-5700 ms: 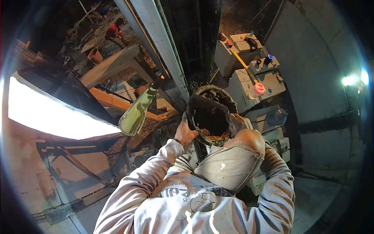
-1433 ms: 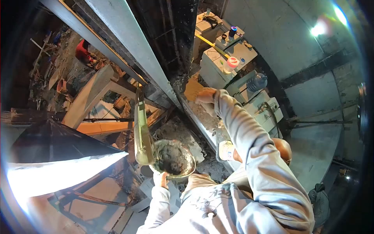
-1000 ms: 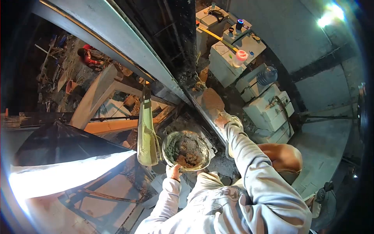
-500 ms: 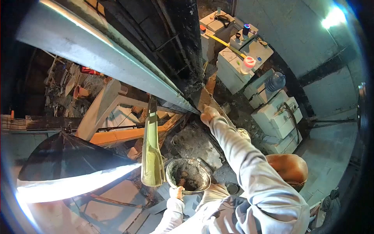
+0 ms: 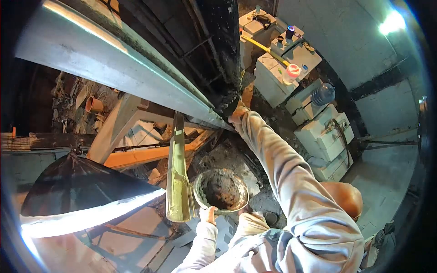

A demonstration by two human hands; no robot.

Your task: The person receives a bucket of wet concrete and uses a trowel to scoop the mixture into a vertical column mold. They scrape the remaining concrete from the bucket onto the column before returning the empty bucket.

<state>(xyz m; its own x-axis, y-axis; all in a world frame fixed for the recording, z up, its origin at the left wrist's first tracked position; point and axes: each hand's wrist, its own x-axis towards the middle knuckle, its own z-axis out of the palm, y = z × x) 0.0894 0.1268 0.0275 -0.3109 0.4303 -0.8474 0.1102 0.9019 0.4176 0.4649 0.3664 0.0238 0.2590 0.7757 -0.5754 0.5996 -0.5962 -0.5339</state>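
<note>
The long pale beam (image 5: 109, 68) slants down to end beside your outstretched right hand (image 5: 239, 114), though you cannot tell from this angle whether that hand clasps anything. Low in front of you is the crusted bucket (image 5: 203, 187), its near rim grasped by your left hand (image 5: 209, 215), probably to keep its mouth steady and facing up. No brand, label or writing is legible.
</note>
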